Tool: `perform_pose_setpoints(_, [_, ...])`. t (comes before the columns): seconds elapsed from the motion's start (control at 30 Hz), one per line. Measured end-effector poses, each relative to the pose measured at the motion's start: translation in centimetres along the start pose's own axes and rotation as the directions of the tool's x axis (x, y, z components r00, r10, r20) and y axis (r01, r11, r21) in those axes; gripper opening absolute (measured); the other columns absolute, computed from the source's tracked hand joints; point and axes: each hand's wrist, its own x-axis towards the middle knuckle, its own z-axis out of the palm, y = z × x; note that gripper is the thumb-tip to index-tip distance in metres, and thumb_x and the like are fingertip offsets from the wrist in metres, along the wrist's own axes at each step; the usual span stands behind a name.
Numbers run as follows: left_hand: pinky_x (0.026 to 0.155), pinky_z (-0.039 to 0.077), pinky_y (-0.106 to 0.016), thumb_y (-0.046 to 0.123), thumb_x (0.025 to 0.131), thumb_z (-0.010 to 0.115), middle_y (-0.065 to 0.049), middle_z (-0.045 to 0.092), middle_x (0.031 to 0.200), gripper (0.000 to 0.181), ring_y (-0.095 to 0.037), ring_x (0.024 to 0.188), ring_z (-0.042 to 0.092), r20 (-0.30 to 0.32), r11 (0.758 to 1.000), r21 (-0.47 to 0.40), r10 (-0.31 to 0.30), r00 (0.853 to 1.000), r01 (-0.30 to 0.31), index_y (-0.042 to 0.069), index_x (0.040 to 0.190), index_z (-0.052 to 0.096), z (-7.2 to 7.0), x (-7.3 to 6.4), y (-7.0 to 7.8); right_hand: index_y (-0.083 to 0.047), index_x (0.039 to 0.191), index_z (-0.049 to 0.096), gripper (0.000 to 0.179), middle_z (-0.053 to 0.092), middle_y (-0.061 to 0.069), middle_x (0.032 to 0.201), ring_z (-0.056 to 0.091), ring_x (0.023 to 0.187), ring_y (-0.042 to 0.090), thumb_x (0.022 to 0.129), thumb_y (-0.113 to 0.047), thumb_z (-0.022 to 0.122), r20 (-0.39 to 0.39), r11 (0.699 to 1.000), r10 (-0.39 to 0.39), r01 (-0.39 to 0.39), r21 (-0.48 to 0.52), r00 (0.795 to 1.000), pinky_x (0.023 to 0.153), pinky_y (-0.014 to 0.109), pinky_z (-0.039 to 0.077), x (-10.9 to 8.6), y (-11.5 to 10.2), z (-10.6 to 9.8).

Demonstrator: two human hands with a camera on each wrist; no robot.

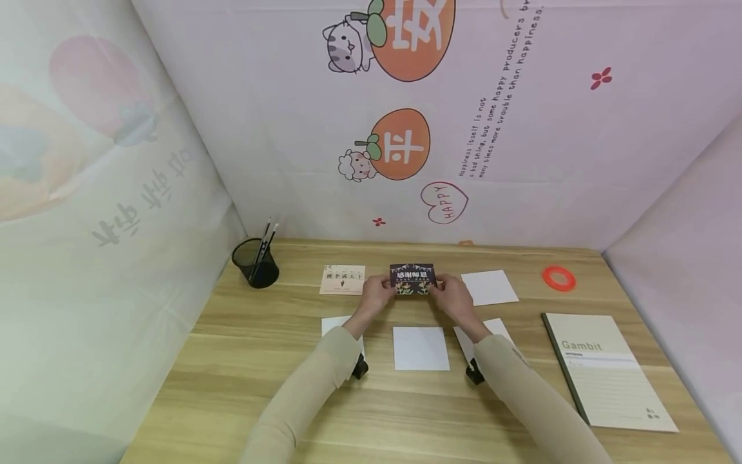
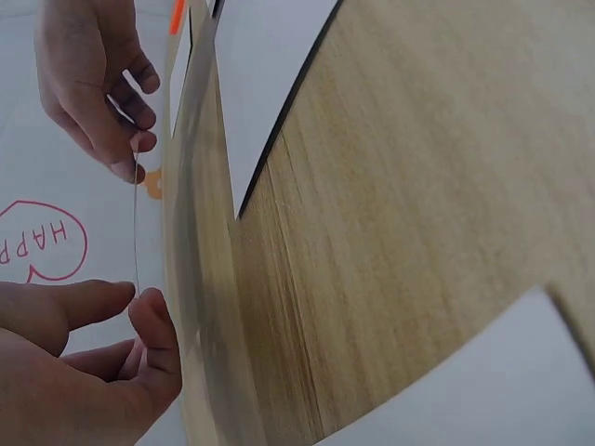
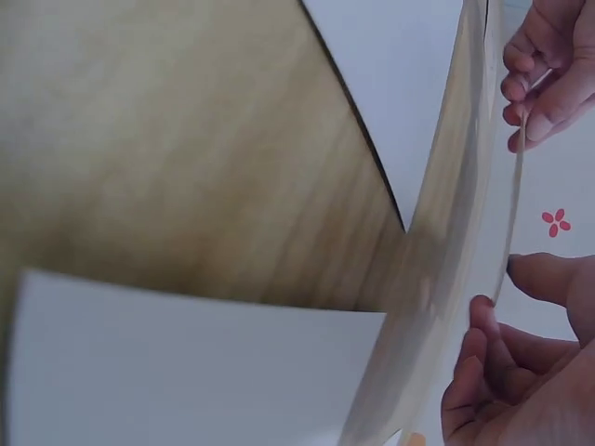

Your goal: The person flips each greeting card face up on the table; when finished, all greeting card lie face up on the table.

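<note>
Both hands hold a dark printed card [image 1: 412, 279] by its two sides, over the back middle of the table. Its lettering appears upside down in the head view, with yellow flowers along the lower edge. My left hand [image 1: 377, 294] pinches one side between thumb and fingers; my right hand [image 1: 455, 298] pinches the other. Both wrist views show the card edge-on as a thin line, raised off the tabletop. Left of it lies a cream printed card [image 1: 342, 281], and to the right a blank white card [image 1: 490, 287].
Nearer me lie more white cards: one in the middle [image 1: 420, 348], one partly under each forearm. A black mesh pen cup [image 1: 256, 263] stands back left. A red-orange ring [image 1: 559, 278] and a notebook [image 1: 611, 370] lie on the right. Printed cloth walls [image 1: 301, 148] border the table.
</note>
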Motion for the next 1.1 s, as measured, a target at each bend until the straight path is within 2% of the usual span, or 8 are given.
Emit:
perform_pose_setpoints(0.2, [0.056, 0.051, -0.021, -0.001, 0.083, 0.067, -0.017, 0.069, 0.088, 0.036, -0.014, 0.065, 0.058, 0.039, 0.999, 0.042, -0.034, 0.999, 0.033, -0.012, 0.117, 0.061, -0.1, 0.2, -0.1, 0.007, 0.121, 0.06, 0.041, 0.067, 0.017, 0.092, 0.058, 0.067, 0.019, 0.093, -0.023, 0.062, 0.052, 0.998, 0.019, -0.016, -0.054, 0.998, 0.052, 0.028, 0.044, 0.2, -0.7, -0.3])
perform_pose_setpoints(0.37, [0.054, 0.047, -0.021, 0.002, 0.084, 0.067, -0.016, 0.068, 0.09, 0.033, -0.012, 0.063, 0.053, 0.059, 0.994, 0.1, -0.057, 0.997, 0.051, -0.01, 0.114, 0.063, -0.2, 0.4, -0.3, 0.01, 0.118, 0.061, 0.044, 0.067, 0.02, 0.097, 0.058, 0.061, 0.017, 0.093, -0.026, 0.063, 0.073, 0.997, 0.013, -0.008, -0.078, 0.997, 0.051, 0.027, 0.047, 0.4, -1.1, -0.3])
perform_pose_setpoints(0.53, [0.054, 0.048, -0.022, 0.003, 0.085, 0.066, -0.016, 0.068, 0.09, 0.032, -0.013, 0.062, 0.054, 0.073, 0.991, 0.128, -0.056, 0.996, 0.046, -0.01, 0.114, 0.063, -0.4, 0.5, -0.3, 0.01, 0.113, 0.063, 0.042, 0.068, 0.018, 0.09, 0.056, 0.059, 0.018, 0.092, -0.027, 0.064, 0.073, 0.99, 0.009, 0.001, -0.141, 0.997, 0.051, 0.028, 0.046, 0.5, -1.3, -0.2])
perform_pose_setpoints(0.8, [0.062, 0.052, -0.025, 0.002, 0.083, 0.067, -0.021, 0.067, 0.107, 0.034, -0.017, 0.072, 0.06, 0.065, 0.987, 0.159, -0.051, 0.997, 0.04, -0.011, 0.114, 0.063, -0.5, 0.6, 0.1, 0.003, 0.096, 0.068, 0.03, 0.063, 0.009, 0.072, 0.052, 0.058, 0.019, 0.092, -0.027, 0.064, 0.072, 0.98, 0.024, -0.01, -0.198, 0.997, 0.048, 0.028, 0.04, 0.5, -1.5, 0.0])
perform_pose_setpoints(1.1, [0.071, 0.054, -0.03, 0.003, 0.083, 0.067, -0.022, 0.066, 0.108, 0.033, -0.022, 0.08, 0.062, 0.069, 0.981, 0.182, -0.076, 0.995, 0.062, -0.011, 0.113, 0.063, -0.7, 0.5, 0.2, -0.001, 0.089, 0.066, 0.027, 0.061, 0.008, 0.07, 0.053, 0.057, 0.02, 0.09, -0.028, 0.066, 0.073, 0.971, 0.033, -0.015, -0.24, 0.997, 0.048, 0.029, 0.039, 0.4, -1.7, 0.2])
